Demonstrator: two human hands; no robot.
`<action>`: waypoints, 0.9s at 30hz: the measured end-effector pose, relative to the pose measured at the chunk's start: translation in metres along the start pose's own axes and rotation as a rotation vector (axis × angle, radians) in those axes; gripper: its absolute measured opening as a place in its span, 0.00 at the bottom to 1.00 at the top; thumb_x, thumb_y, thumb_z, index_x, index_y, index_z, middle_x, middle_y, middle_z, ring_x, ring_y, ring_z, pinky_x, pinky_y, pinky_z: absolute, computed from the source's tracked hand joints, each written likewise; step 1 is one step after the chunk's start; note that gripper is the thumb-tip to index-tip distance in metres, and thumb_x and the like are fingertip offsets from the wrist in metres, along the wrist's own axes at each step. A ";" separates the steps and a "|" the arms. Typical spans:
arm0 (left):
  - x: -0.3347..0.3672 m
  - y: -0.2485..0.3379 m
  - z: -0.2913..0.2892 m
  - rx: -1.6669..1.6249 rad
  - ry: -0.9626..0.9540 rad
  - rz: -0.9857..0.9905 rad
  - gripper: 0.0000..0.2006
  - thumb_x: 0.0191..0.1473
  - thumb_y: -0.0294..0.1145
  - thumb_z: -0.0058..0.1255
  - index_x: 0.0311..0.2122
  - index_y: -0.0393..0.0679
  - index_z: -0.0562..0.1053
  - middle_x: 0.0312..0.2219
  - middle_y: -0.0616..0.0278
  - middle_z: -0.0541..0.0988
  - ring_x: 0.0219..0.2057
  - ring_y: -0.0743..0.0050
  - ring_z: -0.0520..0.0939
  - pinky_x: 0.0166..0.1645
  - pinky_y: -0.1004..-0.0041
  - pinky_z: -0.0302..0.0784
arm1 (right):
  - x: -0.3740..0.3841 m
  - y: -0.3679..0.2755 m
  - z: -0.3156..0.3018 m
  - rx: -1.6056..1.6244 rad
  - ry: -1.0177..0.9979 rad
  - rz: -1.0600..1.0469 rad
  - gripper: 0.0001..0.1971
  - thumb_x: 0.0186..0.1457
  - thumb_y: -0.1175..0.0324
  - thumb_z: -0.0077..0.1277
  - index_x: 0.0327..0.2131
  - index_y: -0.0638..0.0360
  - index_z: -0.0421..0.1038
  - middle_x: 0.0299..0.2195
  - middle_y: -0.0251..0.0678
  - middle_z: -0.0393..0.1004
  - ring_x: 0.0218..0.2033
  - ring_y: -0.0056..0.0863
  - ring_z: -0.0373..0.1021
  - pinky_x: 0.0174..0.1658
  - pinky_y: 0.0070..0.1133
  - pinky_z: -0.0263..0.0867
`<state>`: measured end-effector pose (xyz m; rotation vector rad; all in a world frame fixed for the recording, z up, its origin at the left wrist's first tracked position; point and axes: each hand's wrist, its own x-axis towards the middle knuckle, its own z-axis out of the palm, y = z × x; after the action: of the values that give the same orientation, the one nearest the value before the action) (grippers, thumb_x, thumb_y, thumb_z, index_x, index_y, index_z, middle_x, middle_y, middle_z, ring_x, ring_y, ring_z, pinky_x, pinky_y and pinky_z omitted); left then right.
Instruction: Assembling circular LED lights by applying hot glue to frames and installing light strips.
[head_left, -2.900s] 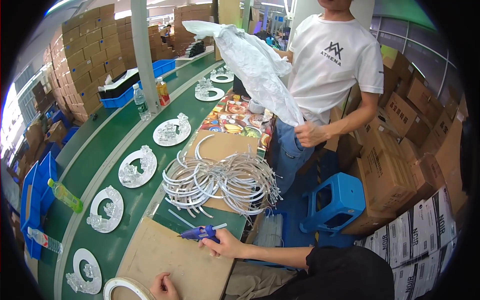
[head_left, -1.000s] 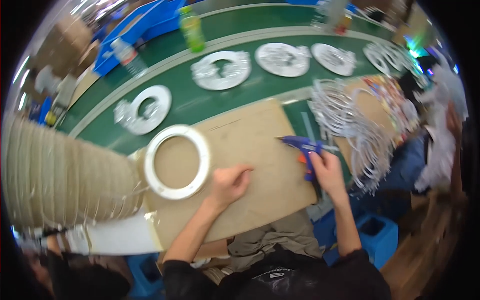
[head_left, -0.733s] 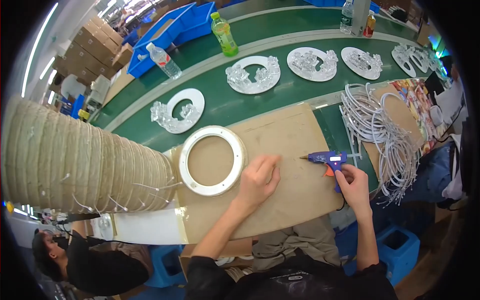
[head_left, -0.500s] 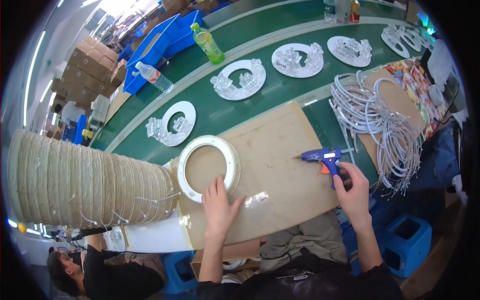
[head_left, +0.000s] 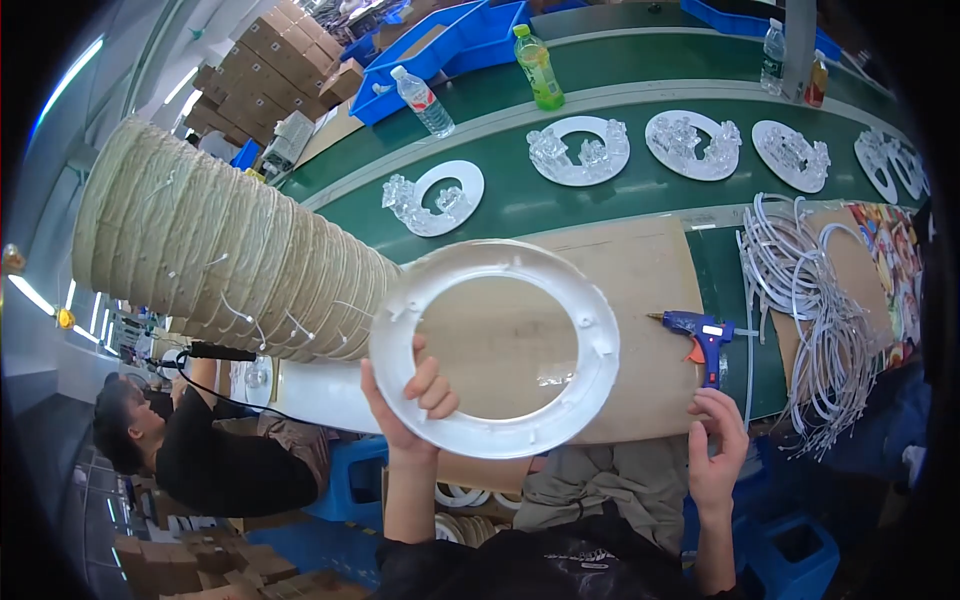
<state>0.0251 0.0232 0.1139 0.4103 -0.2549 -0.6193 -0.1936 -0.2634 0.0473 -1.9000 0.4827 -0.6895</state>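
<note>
Raised over the brown board (head_left: 640, 270), a white plastic ring (head_left: 597, 350) is tilted to show its hollow side with small posts. My left hand (head_left: 415, 405) grips its lower left rim, fingers through the opening and thumb outside. A blue glue gun (head_left: 705, 335) with an orange trigger lies at the board's right edge, nozzle to the left. Just below its handle, my right hand (head_left: 718, 450) is apart from it, fingers loosely bent and holding nothing. To the left lies a long stack of beige string-wrapped drums (head_left: 240, 245) with small white wire ends.
White rings with clear plastic pieces (head_left: 435, 225) line the green table (head_left: 340, 215). Bundled white cables (head_left: 810, 310) lie at right. Bottles (head_left: 540, 70) and blue bins (head_left: 450, 45) stand behind. A co-worker (head_left: 220, 440) sits at lower left, near blue stools (head_left: 355, 475).
My left hand has lifted the white ring off the board and tilted it up. My right hand has let go of the glue gun and drawn back. The view has shifted.
</note>
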 end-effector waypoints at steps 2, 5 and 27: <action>0.000 -0.012 -0.006 -0.009 -0.029 -0.053 0.32 0.62 0.61 0.34 0.55 0.40 0.63 0.18 0.73 0.58 0.16 0.85 0.55 0.22 0.80 0.53 | -0.003 0.000 -0.002 0.036 -0.033 0.037 0.14 0.52 0.80 0.46 0.44 0.67 0.71 0.47 0.41 0.70 0.40 0.24 0.71 0.39 0.17 0.68; -0.004 -0.025 0.001 -0.061 -0.003 -0.081 0.32 0.63 0.60 0.32 0.56 0.40 0.64 0.18 0.74 0.58 0.16 0.84 0.54 0.22 0.80 0.53 | -0.008 -0.003 -0.010 0.039 -0.047 0.030 0.14 0.52 0.80 0.45 0.44 0.67 0.71 0.46 0.40 0.71 0.39 0.23 0.71 0.39 0.17 0.68; 0.015 -0.040 0.004 -0.400 0.108 -0.214 0.30 0.65 0.56 0.32 0.59 0.39 0.62 0.19 0.72 0.59 0.16 0.84 0.55 0.22 0.80 0.54 | -0.015 -0.005 -0.003 0.047 -0.132 0.108 0.14 0.54 0.78 0.45 0.44 0.67 0.72 0.40 0.37 0.73 0.36 0.22 0.72 0.38 0.17 0.67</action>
<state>0.0156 -0.0169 0.1012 0.0841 0.0199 -0.8356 -0.2067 -0.2542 0.0491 -1.8471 0.4774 -0.4967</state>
